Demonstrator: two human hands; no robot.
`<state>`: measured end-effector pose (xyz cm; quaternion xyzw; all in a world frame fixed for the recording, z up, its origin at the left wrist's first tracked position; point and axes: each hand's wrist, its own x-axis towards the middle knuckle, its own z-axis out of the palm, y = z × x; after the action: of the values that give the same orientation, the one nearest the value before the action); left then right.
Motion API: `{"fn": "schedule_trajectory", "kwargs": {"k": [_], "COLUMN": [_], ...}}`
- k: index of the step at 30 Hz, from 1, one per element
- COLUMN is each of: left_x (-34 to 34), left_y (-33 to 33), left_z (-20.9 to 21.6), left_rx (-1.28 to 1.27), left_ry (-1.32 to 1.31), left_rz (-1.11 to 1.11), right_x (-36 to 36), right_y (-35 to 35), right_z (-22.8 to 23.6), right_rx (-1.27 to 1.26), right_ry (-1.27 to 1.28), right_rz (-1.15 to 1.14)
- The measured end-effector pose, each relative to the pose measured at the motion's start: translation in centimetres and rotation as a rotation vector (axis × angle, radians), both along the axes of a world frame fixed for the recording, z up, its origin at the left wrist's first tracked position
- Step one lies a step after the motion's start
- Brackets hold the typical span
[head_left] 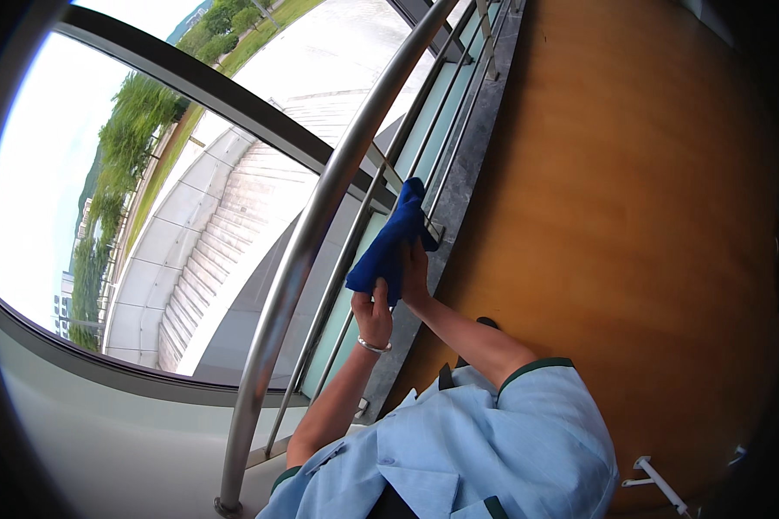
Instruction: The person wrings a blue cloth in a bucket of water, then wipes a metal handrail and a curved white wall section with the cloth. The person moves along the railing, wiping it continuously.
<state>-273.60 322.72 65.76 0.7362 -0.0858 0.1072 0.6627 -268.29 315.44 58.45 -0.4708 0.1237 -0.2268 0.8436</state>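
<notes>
A blue cloth [388, 246] is bunched up between my two hands, beside the metal railing. My left hand [373, 315], with a silver bangle at the wrist, grips the cloth's lower end with bent fingers. Farther up, my right hand [414, 272] holds the cloth from its right side; its fingers are partly hidden behind the fabric. The thick round handrail [307, 229] runs to the left of both hands, apart from them. Thinner rails [342, 277] pass behind and below the cloth.
Large framed windows [208, 91] stand left of the railing, with steps and trees outside. A grey stone ledge [485, 147] runs along the railing's base. Brown floor [632, 190] spreads to the right. A white metal piece [658, 480] shows at the lower right.
</notes>
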Motion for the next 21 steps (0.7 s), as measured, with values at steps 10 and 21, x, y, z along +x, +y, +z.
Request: {"fn": "schedule_trajectory", "kwargs": {"k": [10,21], "left_x": [2.1,-5.2], "left_y": [0.2,2.3], "left_z": [2.8,3.3], "left_rx": [-0.371,-0.432], "left_ry": [-0.175,-0.168], "left_rz": [0.166,0.412], "right_x": [8.2,4.9], "right_y": [-6.2,-2.5], "right_z": [10.6,15.8], "right_rx": [-1.2,-1.683], "right_ry": [-0.521,-0.59], "right_rz": [-0.164,0.217]}}
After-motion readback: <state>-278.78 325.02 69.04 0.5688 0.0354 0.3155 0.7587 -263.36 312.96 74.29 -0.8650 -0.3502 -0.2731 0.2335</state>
